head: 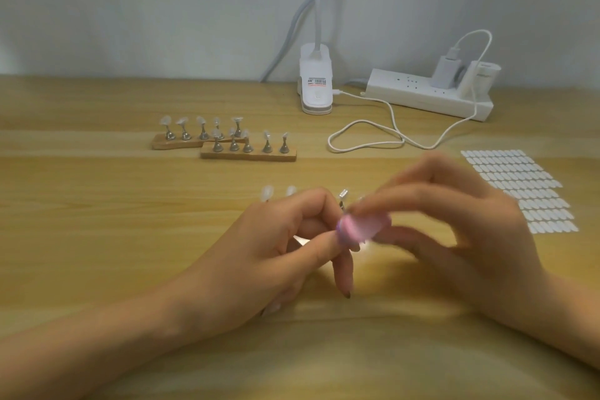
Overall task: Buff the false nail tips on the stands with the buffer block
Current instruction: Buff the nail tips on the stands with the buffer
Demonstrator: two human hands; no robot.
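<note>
Nearest us, the left hand (276, 256) has its fingers (344, 273) curled, with thumb and forefinger pinched together at the left end of the pink buffer block (363, 226). What they pinch is hidden, so we cannot tell whether it is a tip's holder. The right hand (470, 230) is blurred. Its fingers (406, 201) grip the block from above and below, holding it just over the light wood-grain tabletop (97, 204).

We judge the buffing step to be in hand, on one tip between the two hands.

Just behind the hands, pale translucent false nail tips (268, 193) stand in a row. Their base is covered, and a small bare metal clip (343, 195) stands beside them.

Farther back, two light wooden stand bars (248, 154) carry more tips on metal pegs and touch or overlap. A white sheet of oval pieces (519, 185) lies to the right. At the wall are a white clip-lamp base (315, 88), a white power strip (428, 92) and a looped white cable (389, 140).

Next, we think, short light strokes are wanted, with the left hand steadying the tip, then a move to a neighbouring tip.
</note>
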